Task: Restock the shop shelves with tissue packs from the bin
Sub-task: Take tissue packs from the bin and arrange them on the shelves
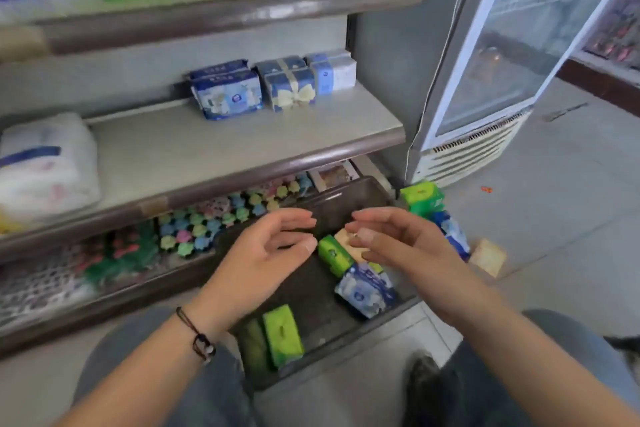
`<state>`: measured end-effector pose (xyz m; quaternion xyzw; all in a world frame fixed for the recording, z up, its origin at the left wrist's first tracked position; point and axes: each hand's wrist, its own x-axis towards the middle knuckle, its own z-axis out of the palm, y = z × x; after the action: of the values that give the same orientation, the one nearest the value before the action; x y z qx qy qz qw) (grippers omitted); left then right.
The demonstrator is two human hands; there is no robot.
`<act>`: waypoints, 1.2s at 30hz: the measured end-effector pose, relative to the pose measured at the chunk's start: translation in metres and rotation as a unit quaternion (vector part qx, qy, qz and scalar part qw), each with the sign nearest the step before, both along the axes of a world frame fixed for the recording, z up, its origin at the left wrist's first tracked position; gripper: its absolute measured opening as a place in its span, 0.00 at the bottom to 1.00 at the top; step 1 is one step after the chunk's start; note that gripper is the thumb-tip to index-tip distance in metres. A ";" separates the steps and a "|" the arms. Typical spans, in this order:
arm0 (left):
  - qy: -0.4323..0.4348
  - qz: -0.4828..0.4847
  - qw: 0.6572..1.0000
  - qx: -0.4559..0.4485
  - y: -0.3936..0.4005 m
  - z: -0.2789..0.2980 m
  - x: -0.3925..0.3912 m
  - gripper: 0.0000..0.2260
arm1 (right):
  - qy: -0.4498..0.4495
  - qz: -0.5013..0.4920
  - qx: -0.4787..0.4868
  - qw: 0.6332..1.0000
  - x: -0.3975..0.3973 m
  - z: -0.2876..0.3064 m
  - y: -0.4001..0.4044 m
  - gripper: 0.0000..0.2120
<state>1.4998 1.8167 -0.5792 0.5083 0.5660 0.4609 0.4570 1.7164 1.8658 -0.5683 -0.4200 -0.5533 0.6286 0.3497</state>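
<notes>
- Both hands hover over the dark bin (360, 192), palms turned toward each other, holding nothing.
- Left hand (263, 253): fingers loosely spread and gently bent, thumb below them; a dark cord bracelet (197, 336) sits on the wrist.
- Right hand (398, 239): fingers relaxed and slightly curved, fingertips close to the left's, not touching.
- Just under the gap between the hands lies a green tissue pack (334, 255), with a beige pack (348, 241) right behind it, under the right hand's fingers.
- Below the right hand, near the bin's right edge: a blue-and-white pack (365, 289).
- At the bin's near edge, by the left wrist: another green pack (282, 334).
- On the floor past the bin's right side: more green and blue packs (424, 199).
- Middle shelf (242, 149), back right: blue packs (273, 85) in a row.
</notes>
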 end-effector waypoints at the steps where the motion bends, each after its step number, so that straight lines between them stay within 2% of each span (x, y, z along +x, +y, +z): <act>1: 0.006 0.003 1.000 -0.020 -0.015 -0.012 -0.005 0.12 | -0.005 -0.002 -0.009 1.000 -0.001 -0.011 -0.011 0.12; 5: -0.001 0.050 0.997 -0.055 -0.056 -0.055 -0.016 0.11 | -0.005 -0.039 -0.073 0.997 -0.005 -0.055 -0.049 0.09; 10: -0.016 0.103 0.986 -0.131 -0.070 -0.099 -0.025 0.09 | -0.061 -0.026 -0.119 0.991 -0.012 -0.087 -0.064 0.09; 18: 0.010 0.157 0.960 -0.230 -0.021 -0.154 -0.034 0.08 | -0.118 -0.011 -0.143 0.983 -0.029 -0.128 -0.015 0.07; 24: 0.066 0.147 0.947 -0.277 0.029 -0.203 -0.020 0.18 | -0.187 0.018 -0.171 0.967 -0.036 -0.185 0.040 0.04; 28: 0.098 0.145 0.928 -0.328 0.050 -0.239 -0.017 0.21 | -0.296 0.060 -0.162 0.940 -0.038 -0.228 0.078 0.06; 30: 0.114 0.148 0.912 -0.364 0.069 -0.270 -0.014 0.22 | -0.366 0.086 -0.155 0.914 -0.035 -0.257 0.109 0.03; 32: 0.127 0.133 0.904 -0.386 0.068 -0.286 -0.013 0.23 | -0.397 0.093 -0.148 0.901 -0.030 -0.273 0.122 0.04; 36: 0.142 0.119 0.885 -0.428 0.083 -0.328 -0.011 0.27 | -0.473 0.137 -0.142 0.859 -0.023 -0.317 0.154 0.13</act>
<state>1.4888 1.8997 -0.9077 0.2523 0.8231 0.1479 0.4868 1.6932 2.0196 -0.8851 -0.6318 -0.6086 0.4678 -0.1074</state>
